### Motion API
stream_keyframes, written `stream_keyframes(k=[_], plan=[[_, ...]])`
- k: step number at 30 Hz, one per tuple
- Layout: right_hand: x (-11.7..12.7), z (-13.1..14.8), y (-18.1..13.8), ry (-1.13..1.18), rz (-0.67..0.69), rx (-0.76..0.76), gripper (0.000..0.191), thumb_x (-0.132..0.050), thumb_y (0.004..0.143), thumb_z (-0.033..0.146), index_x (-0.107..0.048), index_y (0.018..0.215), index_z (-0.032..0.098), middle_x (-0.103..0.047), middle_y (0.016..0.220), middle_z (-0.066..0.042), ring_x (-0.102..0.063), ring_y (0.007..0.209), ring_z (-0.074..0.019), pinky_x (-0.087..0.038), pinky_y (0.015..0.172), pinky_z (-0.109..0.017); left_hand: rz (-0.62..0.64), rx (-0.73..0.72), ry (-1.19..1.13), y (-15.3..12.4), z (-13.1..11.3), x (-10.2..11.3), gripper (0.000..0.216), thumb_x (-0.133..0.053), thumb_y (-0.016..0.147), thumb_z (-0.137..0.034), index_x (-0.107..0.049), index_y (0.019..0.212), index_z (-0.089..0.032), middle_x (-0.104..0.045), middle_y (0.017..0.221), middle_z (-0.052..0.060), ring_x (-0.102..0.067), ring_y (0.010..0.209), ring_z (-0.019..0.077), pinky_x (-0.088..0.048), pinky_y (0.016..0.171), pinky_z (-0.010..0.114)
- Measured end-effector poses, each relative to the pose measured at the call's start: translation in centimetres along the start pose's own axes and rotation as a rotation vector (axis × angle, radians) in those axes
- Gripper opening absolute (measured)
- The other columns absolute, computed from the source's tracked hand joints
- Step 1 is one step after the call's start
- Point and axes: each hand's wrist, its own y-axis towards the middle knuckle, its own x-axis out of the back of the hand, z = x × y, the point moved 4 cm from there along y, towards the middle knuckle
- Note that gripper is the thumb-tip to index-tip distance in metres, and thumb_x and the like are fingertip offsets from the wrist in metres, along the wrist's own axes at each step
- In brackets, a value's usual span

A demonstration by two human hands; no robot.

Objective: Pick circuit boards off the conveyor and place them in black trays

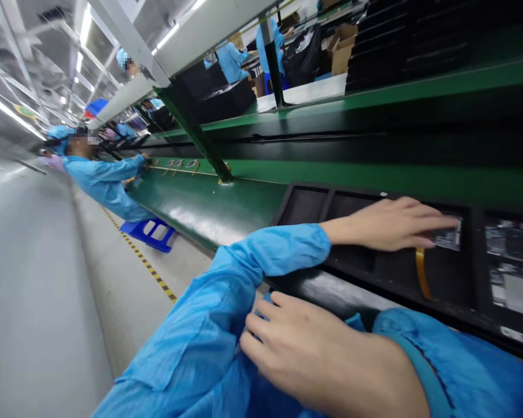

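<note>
My left hand [392,223] reaches across to a black compartment tray [473,261] on the bench. Its thumb and fingers close on a small circuit board [451,235] in one compartment; the fingers cover part of the board. An orange flex cable [422,273] hangs down from beneath the thumb. Closer to me, my right hand [322,348] is held by my left sleeve, below the bench edge. Its fingers are loosely bent and apart, with nothing visible in them. More circuit boards [514,241] lie in the tray's right-hand compartments.
The green bench [192,203] runs away to the left, with several small boards [178,164] and orange cables along it. A slanting post [196,136] rises from it. A co-worker in blue [104,180] sits farther along, above a blue stool [150,233]. Black trays [392,46] are stacked behind.
</note>
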Motion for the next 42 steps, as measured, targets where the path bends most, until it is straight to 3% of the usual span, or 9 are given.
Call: stream_keyframes(k=[3, 7, 12, 21, 26, 32, 35, 38, 42], plan=[[0.1, -0.4, 0.1, 0.006, 0.003, -0.011, 0.013, -0.059, 0.104, 0.019, -0.065, 0.093, 0.016, -0.065, 0.085, -0.006, -0.059, 0.075, -0.0217, -0.045, 0.068, -0.039, -0.18, 0.185, -0.031, -4.7, 6.8, 1.0, 0.037, -0.055, 0.108, -0.03, -0.07, 0.141, -0.022, -0.064, 0.152, 0.013, -0.056, 0.143, 0.029, -0.046, 0.123, 0.05], [-0.1, -0.8, 0.0, 0.018, -0.004, -0.02, 0.016, -0.057, 0.105, 0.019, -0.063, 0.091, 0.017, -0.064, 0.083, -0.005, -0.056, 0.072, -0.0204, -0.039, 0.064, -0.038, -0.267, 0.723, 0.109, -13.7, 19.5, 1.7, 0.035, -0.051, 0.103, -0.02, -0.076, 0.126, -0.012, -0.061, 0.147, 0.02, -0.055, 0.136, 0.0332, -0.042, 0.123, 0.052], [-0.7, -1.3, 0.1, 0.018, -0.01, -0.06, 0.012, -0.06, 0.105, 0.019, -0.066, 0.094, 0.016, -0.065, 0.081, -0.005, -0.055, 0.069, -0.0195, -0.035, 0.061, -0.037, 0.068, 1.158, 0.327, -22.3, 28.9, 1.4, 0.047, -0.043, 0.096, -0.009, -0.073, 0.131, 0.001, -0.053, 0.153, 0.029, -0.046, 0.144, 0.0404, -0.041, 0.117, 0.049], [-1.7, -4.3, 0.8, 0.041, 0.03, -0.214, 0.014, -0.062, 0.106, 0.027, -0.067, 0.099, 0.016, -0.067, 0.082, -0.005, -0.058, 0.075, -0.0219, -0.04, 0.065, -0.037, 0.447, 1.567, 0.387, -26.1, 38.6, 0.6, 0.057, -0.042, 0.1, -0.01, -0.058, 0.152, 0.007, -0.043, 0.163, 0.037, -0.03, 0.161, 0.0468, -0.022, 0.125, 0.061], [-2.4, -5.7, 0.7, 0.02, 0.023, -0.27, 0.014, -0.067, 0.103, 0.03, -0.065, 0.098, 0.017, -0.066, 0.084, -0.004, -0.058, 0.074, -0.0219, -0.04, 0.065, -0.037, 0.315, 1.534, 0.288, -25.8, 40.9, 0.6, 0.052, -0.055, 0.096, -0.018, -0.067, 0.144, 0.0, -0.057, 0.15, 0.037, -0.048, 0.148, 0.0515, -0.031, 0.116, 0.069], [-2.7, -6.8, 0.4, 0.003, 0.091, -0.288, 0.013, -0.071, 0.1, 0.029, -0.063, 0.099, 0.018, -0.064, 0.083, -0.004, -0.058, 0.076, -0.021, -0.041, 0.066, -0.037, 0.262, 1.315, 0.292, -20.6, 38.6, 0.3, 0.047, -0.055, 0.095, -0.015, -0.071, 0.137, -0.002, -0.063, 0.144, 0.032, -0.059, 0.137, 0.0451, -0.043, 0.112, 0.059], [-3.1, -7.0, 0.5, 0.0, 0.111, -0.286, 0.013, -0.072, 0.098, 0.027, -0.062, 0.098, 0.018, -0.063, 0.082, -0.004, -0.057, 0.075, -0.0211, -0.04, 0.065, -0.036, 0.082, 1.279, 0.216, -19.2, 38.5, 0.8, 0.05, -0.049, 0.104, -0.032, -0.063, 0.145, -0.007, -0.065, 0.14, 0.029, -0.062, 0.132, 0.0422, -0.046, 0.111, 0.056], [-3.4, -7.0, 0.5, 0.006, 0.117, -0.288, 0.012, -0.071, 0.098, 0.027, -0.062, 0.099, 0.018, -0.064, 0.084, -0.004, -0.057, 0.075, -0.0216, -0.041, 0.065, -0.037, -0.133, 1.411, 0.17, -20.9, 40.1, 1.8, 0.055, -0.043, 0.107, -0.04, -0.055, 0.151, -0.009, -0.056, 0.151, 0.028, -0.057, 0.138, 0.0407, -0.047, 0.112, 0.052], [-2.7, -7.2, 0.5, 0.014, 0.118, -0.297, 0.013, -0.071, 0.1, 0.027, -0.063, 0.098, 0.018, -0.065, 0.085, -0.005, -0.059, 0.078, -0.0215, -0.042, 0.067, -0.037, -0.156, 1.794, 0.04, -25.4, 43.1, 2.0, 0.063, -0.061, 0.099, -0.042, -0.053, 0.153, -0.01, -0.05, 0.155, 0.03, -0.057, 0.14, 0.0432, -0.053, 0.106, 0.051]])
